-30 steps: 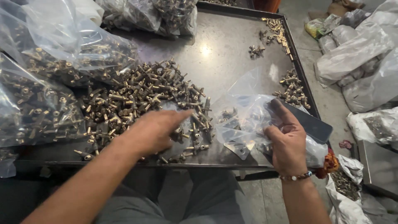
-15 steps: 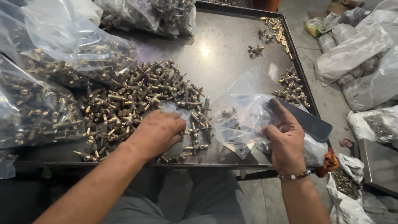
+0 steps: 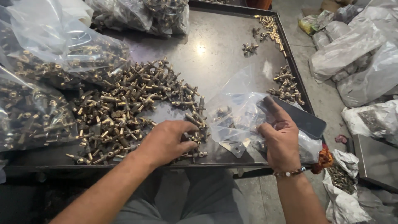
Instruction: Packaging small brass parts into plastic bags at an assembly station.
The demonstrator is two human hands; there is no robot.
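Note:
A heap of small brass fittings (image 3: 124, 108) lies spread on a dark metal tray table (image 3: 224, 49). My left hand (image 3: 166, 143) rests palm down on the heap's near right edge, fingers curled over a few fittings. My right hand (image 3: 282, 139) grips the mouth of a clear plastic bag (image 3: 240, 112) that lies on the table's near right part and holds a few fittings. A dark phone (image 3: 304, 120) sits under the bag, by my right fingers.
Filled clear bags of fittings (image 3: 49, 70) crowd the table's left and back (image 3: 145, 14). Small clusters of fittings (image 3: 286, 85) lie along the right rim. More stuffed plastic bags (image 3: 356, 54) sit on the floor to the right, beside a metal box (image 3: 377, 159).
My left hand has slid a little right along the heap's near edge and curled over fittings. My right hand still holds the bag in the same place.

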